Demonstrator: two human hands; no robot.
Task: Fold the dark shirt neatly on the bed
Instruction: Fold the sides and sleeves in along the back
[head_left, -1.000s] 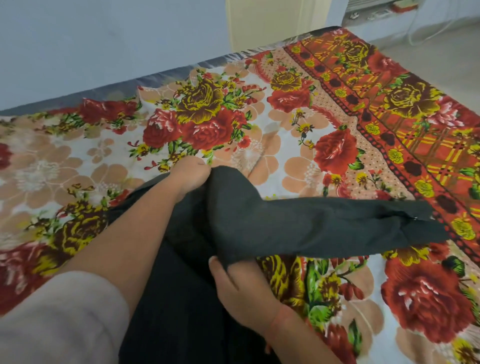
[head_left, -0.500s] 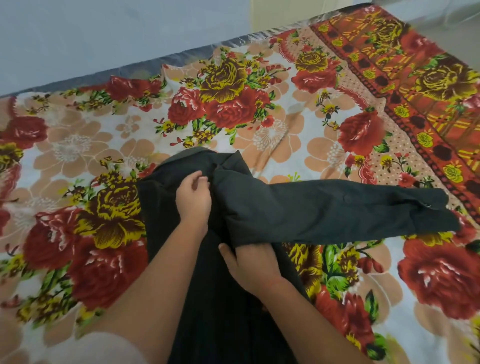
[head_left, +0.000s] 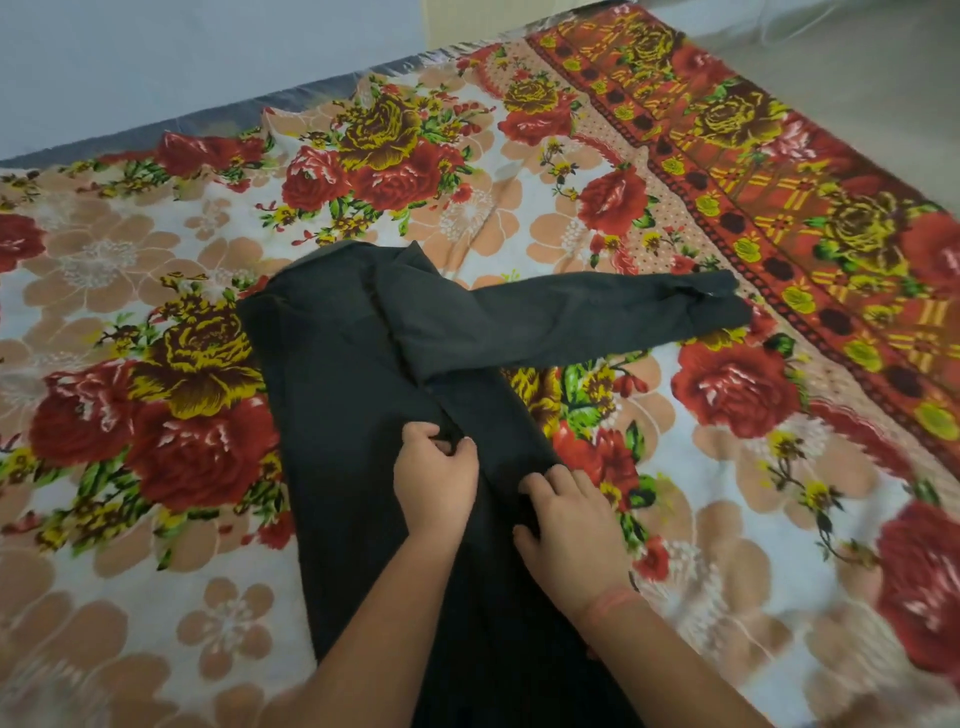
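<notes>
The dark shirt (head_left: 343, 374) lies lengthwise on the bed (head_left: 156, 597), its body running from the middle toward me. One long sleeve (head_left: 597, 317) stretches out to the right across the floral sheet. My left hand (head_left: 434, 483) pinches a fold of the dark fabric near the shirt's centre line. My right hand (head_left: 569, 530) lies just to its right, fingers curled into the shirt's right edge. The lower part of the shirt is hidden under my forearms.
The bed carries a floral sheet with a red and yellow border band (head_left: 779, 197) along the right side. A pale wall (head_left: 182, 62) stands behind the far bed edge. Bare floor (head_left: 857, 67) shows at the upper right.
Both hands have slid down the shirt from the shoulder toward me. The raised shoulder and sleeve now lie flat on the bed. The view has pulled back and down.
</notes>
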